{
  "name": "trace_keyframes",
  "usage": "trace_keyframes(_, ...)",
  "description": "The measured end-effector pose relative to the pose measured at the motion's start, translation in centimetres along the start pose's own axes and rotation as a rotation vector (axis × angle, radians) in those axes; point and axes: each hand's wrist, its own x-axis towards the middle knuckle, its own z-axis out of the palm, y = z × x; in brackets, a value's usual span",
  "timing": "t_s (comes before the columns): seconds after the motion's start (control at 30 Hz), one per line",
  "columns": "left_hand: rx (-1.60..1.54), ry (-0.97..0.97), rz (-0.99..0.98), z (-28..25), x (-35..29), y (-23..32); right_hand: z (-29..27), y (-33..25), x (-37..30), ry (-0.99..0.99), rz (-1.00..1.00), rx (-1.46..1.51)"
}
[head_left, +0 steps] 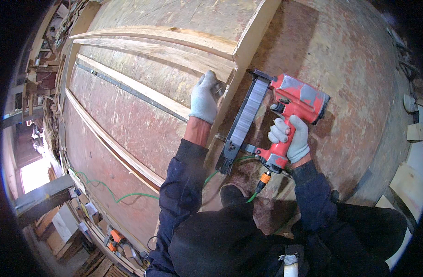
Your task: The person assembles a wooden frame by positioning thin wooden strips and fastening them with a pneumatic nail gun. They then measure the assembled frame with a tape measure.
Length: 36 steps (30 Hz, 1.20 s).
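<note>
A red, worn air nail gun [297,99] with a long strip of silvery fasteners [248,111] is gripped in my gloved right hand [292,138]. Its nose end lies close to a long wooden rail [254,34] that runs down past the slat ends. My left hand [206,94], also gloved, is closed at the end of a wooden slat [174,53], where that slat meets the rail. Some of its fingertips are hidden behind the wood. Just beyond, another slat [165,33] runs alongside and also meets the rail.
More slats [137,87] and thin strips [114,141] lie across the worn reddish work surface [350,92]. A green air hose [100,183] trails over it and joins the gun's handle. Stacked wood fills the left edge, and boards [410,182] lie at the right. An orange tool [115,237] sits lower left.
</note>
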Motion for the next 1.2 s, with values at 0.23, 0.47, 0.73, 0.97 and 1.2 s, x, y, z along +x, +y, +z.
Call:
trace_keyframes(0.23,-0.036,0.003,-0.005,0.3,0.2,-0.5,0.7,-0.3,-0.1,-0.028,0.061,-0.07)
trace_keyframes(0.47,-0.054,0.001,-0.019,0.7,0.2,-0.7,0.9,0.1,-0.1,-0.036,0.075,-0.08)
trace_keyframes(0.73,-0.091,0.001,-0.068,0.1,1.0,-1.0,0.8,0.4,-0.1,-0.071,0.046,-0.087)
trace_keyframes(0.97,-0.062,-0.003,-0.027,0.8,0.6,-0.9,0.4,0.6,0.2,-0.103,0.073,-0.117)
trace_keyframes(1.2,-0.048,-0.011,-0.028,1.1,0.6,-0.7,0.5,1.1,0.2,-0.071,0.081,-0.088)
